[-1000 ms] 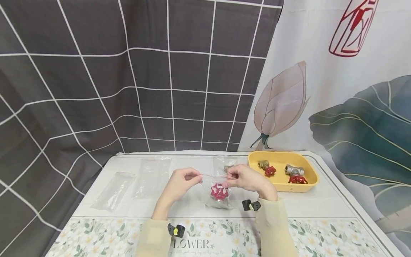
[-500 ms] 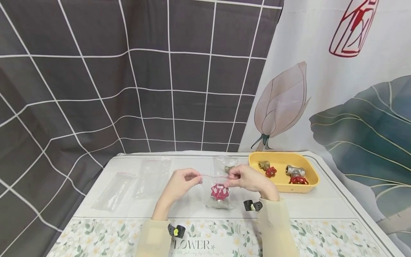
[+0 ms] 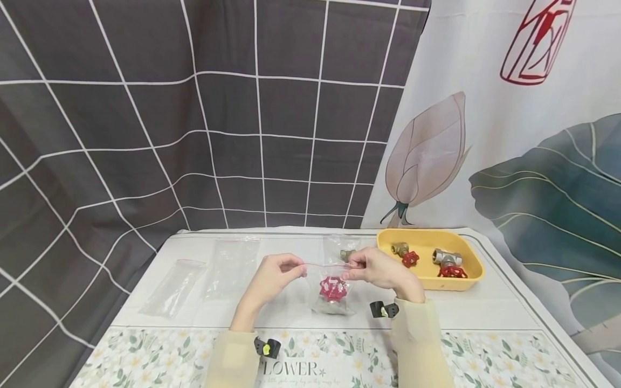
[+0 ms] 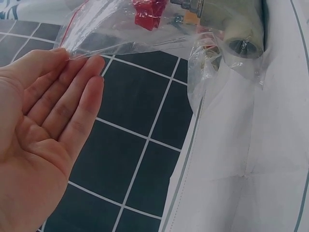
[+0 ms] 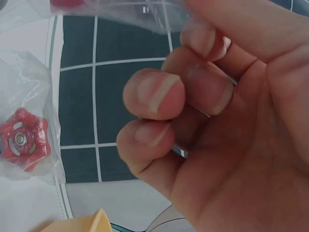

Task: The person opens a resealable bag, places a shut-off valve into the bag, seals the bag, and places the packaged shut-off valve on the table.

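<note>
Fingers of the left hand (image 3: 273, 276), low and left of centre in the frame, pinch one end of the red-lined edge of a zip bag (image 3: 317, 276); those of the right hand (image 3: 383, 269) pinch the other. Inside it, at lower centre, a valve with a red handwheel (image 3: 332, 289) appears to rest on the table (image 3: 499, 307). The film looks thin, limp and slick, so it may slip; the valve should be heavy, rigid and sturdy. Zip corners suit a pinch; lifting calls for a grip round the metal body. Flat zip bags (image 3: 172, 291) lie lower left; farther, right of centre, are a bagged valve (image 3: 346, 255) and a yellow tray (image 3: 427, 283).
</note>
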The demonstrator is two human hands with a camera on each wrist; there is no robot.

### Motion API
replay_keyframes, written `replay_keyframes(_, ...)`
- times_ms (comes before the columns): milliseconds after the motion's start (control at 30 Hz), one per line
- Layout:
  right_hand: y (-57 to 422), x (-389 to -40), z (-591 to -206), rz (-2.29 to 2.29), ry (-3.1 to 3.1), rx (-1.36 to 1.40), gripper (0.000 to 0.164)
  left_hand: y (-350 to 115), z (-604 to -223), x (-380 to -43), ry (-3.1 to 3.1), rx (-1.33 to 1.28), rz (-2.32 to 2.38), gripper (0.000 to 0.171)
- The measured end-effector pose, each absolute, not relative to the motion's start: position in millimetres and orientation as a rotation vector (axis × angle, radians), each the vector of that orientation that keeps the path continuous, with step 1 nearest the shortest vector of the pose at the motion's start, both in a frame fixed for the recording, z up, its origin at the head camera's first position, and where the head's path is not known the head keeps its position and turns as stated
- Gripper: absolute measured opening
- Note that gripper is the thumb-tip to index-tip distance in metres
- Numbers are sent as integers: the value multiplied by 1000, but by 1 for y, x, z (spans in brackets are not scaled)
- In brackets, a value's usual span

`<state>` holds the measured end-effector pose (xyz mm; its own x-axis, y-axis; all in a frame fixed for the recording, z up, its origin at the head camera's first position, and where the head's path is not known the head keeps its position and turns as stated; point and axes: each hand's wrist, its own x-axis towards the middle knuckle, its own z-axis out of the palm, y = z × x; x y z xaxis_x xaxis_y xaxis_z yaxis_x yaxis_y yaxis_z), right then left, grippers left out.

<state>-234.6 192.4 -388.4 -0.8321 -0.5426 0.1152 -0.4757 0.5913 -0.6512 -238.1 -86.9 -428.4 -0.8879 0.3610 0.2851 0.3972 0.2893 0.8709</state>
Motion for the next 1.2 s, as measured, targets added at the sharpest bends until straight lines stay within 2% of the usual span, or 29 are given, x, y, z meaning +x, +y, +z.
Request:
replay_keyframes(200, 193, -234, -389, -1062, 2730, -868, 44, -86, -426, -236, -2502, -723, -1723, 15)
replay_keyframes(433, 200, -236, -392, -1089, 2696, -857, 41, -81, -392, -213, -2508, -690, -1729, 9)
replay_keyframes(567, 203, -237, -393, -1085, 2702, -884, 41, -81, -389, -211, -2508, -694, -1738, 8)
replay_keyframes(700, 202, -236, -392, -1068, 2720, -943, 42, -81, -392, -214, -2502, -695, -1734, 8)
replay_keyframes(933, 201, -236, -393, -1099, 2689, -934, 41, -82, -423, -234, -2488, -645, -1755, 9)
replay_keyframes(1033, 202, -237, -392, -1117, 2671, -914, 40, -83, -429, -239, -2487, -670, -1822, 16)
replay_keyframes(1200, 204, -237, -390, -1132, 2651, -875, 34, -81, -440, -243, -2612, -863, -1893, 40)
